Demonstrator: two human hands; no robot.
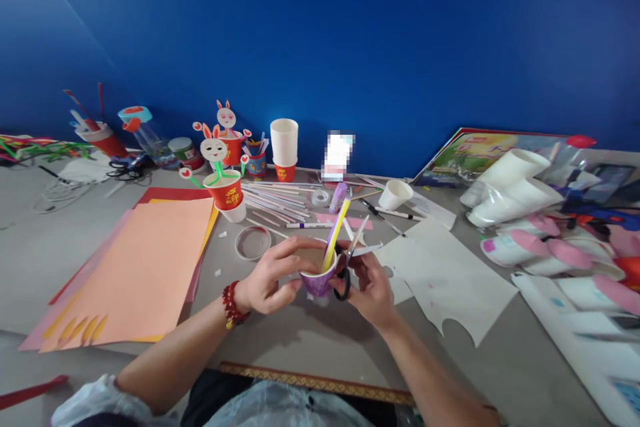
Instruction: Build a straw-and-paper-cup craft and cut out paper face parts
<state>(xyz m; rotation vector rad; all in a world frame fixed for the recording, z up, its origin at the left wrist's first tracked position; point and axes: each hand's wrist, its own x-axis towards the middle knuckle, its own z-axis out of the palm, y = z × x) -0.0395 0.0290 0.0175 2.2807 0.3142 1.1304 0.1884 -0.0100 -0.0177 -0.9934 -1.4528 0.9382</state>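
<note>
Extends left forearm [175, 353] from lower left and right forearm [425, 363] from lower right; holds left hand [273, 275] with bent fingers [291, 246] near curled right hand [373, 293], just below the frame's centre.

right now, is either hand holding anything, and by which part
Left hand: purple paper cup, by its rim. Right hand: scissors, by their black handles.

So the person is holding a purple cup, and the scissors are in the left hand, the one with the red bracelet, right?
Not quite: the head view shows the scissors in the right hand. The left hand does wear the red bracelet, and a purple cup is being held.
</note>
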